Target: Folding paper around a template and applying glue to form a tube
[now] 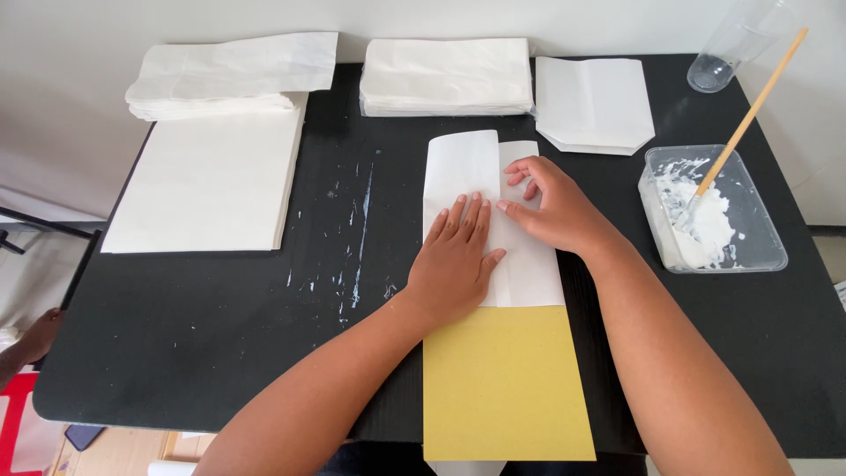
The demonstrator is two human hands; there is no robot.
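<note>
Bright, even diffuse light, sharp focus throughout. Soft short shadows under the hands. White paper stacks (211,181) near clipping upper left. Faint sheen on black table (194,300). Mild wide-angle bowing at the frame edges.

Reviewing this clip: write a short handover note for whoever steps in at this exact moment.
Left hand lies flat, palm down, on the folded white sheet. Right hand presses its fingertips on the overlapping flap. The sheet lies over a yellow card on the black table.
Done: both long sides folded in.
Left: the sheet's ends are unfolded. The paste tub with its stick sits to the right.
</note>
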